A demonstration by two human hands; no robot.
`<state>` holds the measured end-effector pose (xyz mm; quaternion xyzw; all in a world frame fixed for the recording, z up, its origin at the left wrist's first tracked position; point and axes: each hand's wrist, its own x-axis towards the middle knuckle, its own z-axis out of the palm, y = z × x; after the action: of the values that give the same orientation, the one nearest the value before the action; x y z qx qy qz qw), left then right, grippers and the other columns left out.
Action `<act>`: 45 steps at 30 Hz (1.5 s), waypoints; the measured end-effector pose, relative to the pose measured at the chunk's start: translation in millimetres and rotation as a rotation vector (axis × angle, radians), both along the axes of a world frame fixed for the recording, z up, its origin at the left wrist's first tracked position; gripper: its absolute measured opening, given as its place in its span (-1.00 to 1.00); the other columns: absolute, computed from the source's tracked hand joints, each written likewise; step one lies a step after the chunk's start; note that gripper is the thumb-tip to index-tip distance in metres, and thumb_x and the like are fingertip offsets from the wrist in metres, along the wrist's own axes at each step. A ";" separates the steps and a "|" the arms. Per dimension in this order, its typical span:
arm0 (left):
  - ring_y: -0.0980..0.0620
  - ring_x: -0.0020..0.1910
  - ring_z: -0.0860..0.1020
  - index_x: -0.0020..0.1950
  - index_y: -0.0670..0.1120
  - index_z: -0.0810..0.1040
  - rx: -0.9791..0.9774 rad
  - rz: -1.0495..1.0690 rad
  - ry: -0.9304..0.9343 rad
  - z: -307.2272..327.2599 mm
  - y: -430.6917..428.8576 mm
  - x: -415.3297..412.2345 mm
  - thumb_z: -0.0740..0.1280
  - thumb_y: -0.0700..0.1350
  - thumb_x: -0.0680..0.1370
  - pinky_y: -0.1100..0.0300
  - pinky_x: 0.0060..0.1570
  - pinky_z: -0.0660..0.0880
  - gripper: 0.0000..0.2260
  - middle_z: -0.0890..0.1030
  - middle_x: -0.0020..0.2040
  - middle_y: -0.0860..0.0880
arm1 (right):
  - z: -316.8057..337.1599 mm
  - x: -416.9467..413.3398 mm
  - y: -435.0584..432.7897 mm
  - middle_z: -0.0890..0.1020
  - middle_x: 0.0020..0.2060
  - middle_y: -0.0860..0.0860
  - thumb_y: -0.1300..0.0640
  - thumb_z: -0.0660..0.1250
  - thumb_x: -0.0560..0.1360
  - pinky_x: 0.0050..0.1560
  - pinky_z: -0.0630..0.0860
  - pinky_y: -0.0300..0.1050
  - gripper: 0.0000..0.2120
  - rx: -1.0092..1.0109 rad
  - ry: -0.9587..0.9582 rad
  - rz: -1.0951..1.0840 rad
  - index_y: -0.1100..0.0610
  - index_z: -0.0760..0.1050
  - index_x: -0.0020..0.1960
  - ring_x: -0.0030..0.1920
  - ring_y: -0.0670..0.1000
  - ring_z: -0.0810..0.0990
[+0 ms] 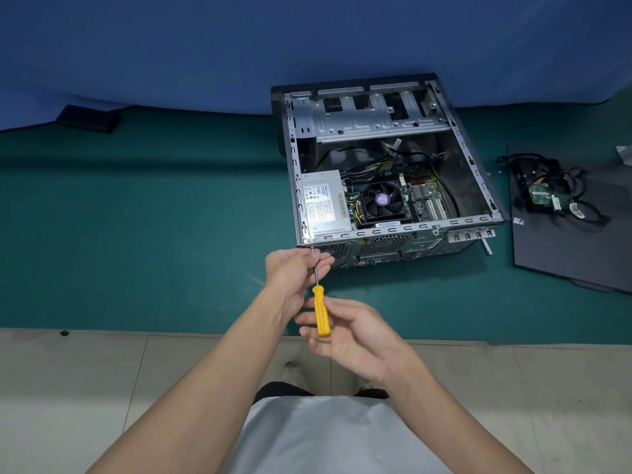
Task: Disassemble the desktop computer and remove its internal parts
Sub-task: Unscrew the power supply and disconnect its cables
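Computer case (371, 122) open on green mat (136, 234), blue backdrop (171, 46) behind

one view only: head-worn wide-angle, above the tiled floor (85, 388), facing forward and steeply down. left hand (294, 268) and right hand (352, 336) close, mid-frame; open computer case (393, 230) just beyond them on green mat (136, 234); blue backdrop (171, 46) farthest, along the top

Repair workshop, opened computer (386, 172), green mat (136, 234)
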<state>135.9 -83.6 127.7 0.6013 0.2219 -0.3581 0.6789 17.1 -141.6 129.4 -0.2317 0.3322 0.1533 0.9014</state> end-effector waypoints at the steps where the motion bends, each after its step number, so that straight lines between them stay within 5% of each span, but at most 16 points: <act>1: -0.08 -0.25 0.69 -0.04 -0.34 0.49 -0.018 0.008 0.008 -0.3 0.3 -0.2 0.25 -0.44 0.55 0.24 -0.28 0.62 -0.94 0.66 -0.21 -0.25 | -0.5 -1.0 0.4 0.61 -0.18 0.25 0.22 0.20 0.59 -0.32 0.56 -0.12 -0.80 -0.034 -0.009 -0.003 0.33 0.49 0.10 -0.29 0.12 0.61; 6: -0.08 -0.25 0.68 -0.03 -0.32 0.51 0.033 0.016 -0.027 4.0 -0.2 -4.9 0.36 -0.45 0.48 0.20 -0.23 0.64 -0.89 0.65 -0.17 -0.25 | 2.4 6.5 17.6 0.61 -0.33 0.10 0.27 0.30 0.55 -0.30 0.64 -0.07 -0.92 -0.850 0.109 0.130 0.25 0.45 0.02 -0.39 0.09 0.67; 8: -0.06 -0.28 0.67 -0.05 -0.30 0.52 0.112 0.045 -0.066 4.7 -2.7 -7.4 0.40 -0.47 0.43 0.24 -0.30 0.62 -0.83 0.65 -0.18 -0.24 | 3.8 6.7 20.9 0.62 -0.35 0.06 0.25 0.33 0.52 -0.33 0.61 -0.14 -0.91 -1.015 0.121 0.175 0.21 0.45 0.00 -0.38 0.06 0.68; 15: -0.15 -0.20 0.66 -0.11 -0.31 0.45 0.009 0.055 -0.020 9.1 -5.8 -5.9 0.19 -0.49 0.55 0.15 -0.19 0.63 -0.86 0.61 -0.17 -0.30 | 13.0 -1.4 -7.7 0.60 -0.16 0.26 0.32 0.19 0.60 -0.18 0.63 -0.02 -0.89 -0.113 -0.021 0.169 0.31 0.39 0.12 -0.18 0.25 0.68; 18: -0.13 -0.22 0.67 -0.06 -0.32 0.47 0.036 0.065 -0.047 7.3 -4.3 -8.3 0.25 -0.47 0.54 0.14 -0.21 0.64 -0.91 0.62 -0.15 -0.29 | 7.8 -2.6 0.0 0.60 -0.20 0.17 0.32 0.24 0.58 -0.20 0.64 -0.08 -0.93 -0.410 0.039 0.206 0.27 0.40 0.06 -0.26 0.19 0.69; 20: -0.09 -0.23 0.68 -0.04 -0.29 0.52 0.208 0.047 -0.150 4.8 -6.0 -11.7 0.37 -0.44 0.47 0.15 -0.22 0.65 -0.87 0.65 -0.17 -0.23 | 3.2 -3.0 7.9 0.60 -0.18 0.08 0.27 0.31 0.55 -0.12 0.64 -0.06 -0.91 -0.742 0.099 0.270 0.18 0.41 0.02 -0.29 0.09 0.70; 22: -0.02 -0.27 0.68 -0.09 -0.21 0.58 0.389 -0.004 -0.271 3.9 -9.1 -14.0 0.43 -0.39 0.45 0.16 -0.23 0.64 -0.87 0.67 -0.22 -0.16 | 1.0 -2.9 9.4 0.59 -0.19 0.04 0.26 0.36 0.52 -0.08 0.64 -0.03 -0.86 -0.858 0.115 0.277 0.15 0.41 0.01 -0.28 0.07 0.70; 25: -0.03 -0.26 0.68 -0.15 -0.20 0.55 0.382 0.029 -0.268 5.8 -13.6 -13.7 0.36 -0.43 0.49 0.23 -0.28 0.62 -0.86 0.65 -0.17 -0.20 | 3.6 -2.5 1.9 0.58 -0.17 0.15 0.30 0.31 0.55 -0.09 0.64 -0.06 -0.87 -0.590 0.070 0.176 0.29 0.40 0.06 -0.19 0.16 0.68; 28: -0.13 -0.21 0.66 -0.05 -0.32 0.48 0.166 0.129 -0.124 12.1 -14.5 -13.3 0.20 -0.49 0.54 0.18 -0.26 0.64 -0.87 0.61 -0.15 -0.31 | 10.8 -4.9 -8.8 0.58 -0.24 0.22 0.38 0.18 0.58 -0.13 0.63 -0.08 -0.94 -0.215 -0.025 0.136 0.32 0.42 -0.04 -0.17 0.17 0.65; 31: -0.17 -0.19 0.65 -0.08 -0.32 0.45 0.049 0.141 -0.074 12.8 -11.7 -15.2 0.19 -0.50 0.55 0.16 -0.25 0.64 -0.87 0.60 -0.14 -0.33 | 9.1 -5.7 -7.2 0.56 -0.27 0.22 0.44 0.18 0.56 -0.13 0.64 -0.13 -0.89 -0.315 -0.021 0.129 0.31 0.41 -0.09 -0.23 0.14 0.67; 36: -0.14 -0.20 0.68 -0.13 -0.24 0.50 0.311 0.064 -0.222 9.0 -12.8 -17.8 0.35 -0.48 0.47 0.12 -0.24 0.64 -0.84 0.63 -0.14 -0.26 | 1.2 -3.7 7.6 0.51 -0.14 0.15 0.43 0.28 0.49 0.02 0.62 -0.06 -0.86 -0.667 0.086 0.174 0.23 0.39 -0.07 -0.18 0.10 0.70; 42: -0.18 -0.19 0.65 -0.11 -0.30 0.44 0.101 0.083 -0.127 12.6 -10.3 -15.1 0.15 -0.52 0.55 0.12 -0.20 0.64 -0.82 0.59 -0.15 -0.31 | 11.0 -2.6 -6.2 0.53 0.00 0.36 0.38 0.14 0.60 -0.13 0.63 -0.05 -0.91 -0.155 -0.018 0.098 0.36 0.40 0.06 -0.10 0.24 0.65; 45: -0.24 -0.10 0.65 -0.10 -0.32 0.46 0.064 0.082 -0.103 11.2 -6.9 -15.2 0.20 -0.50 0.54 0.06 -0.11 0.63 -0.87 0.60 -0.10 -0.34 | 10.6 -2.8 -4.5 0.53 -0.08 0.31 0.41 0.18 0.58 -0.08 0.64 -0.05 -0.94 -0.291 0.004 0.112 0.37 0.40 0.03 -0.08 0.27 0.64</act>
<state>120.8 -90.4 138.9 0.6307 0.2226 -0.2913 0.6839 14.3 -146.2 140.0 -0.3777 0.3394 0.1539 0.8476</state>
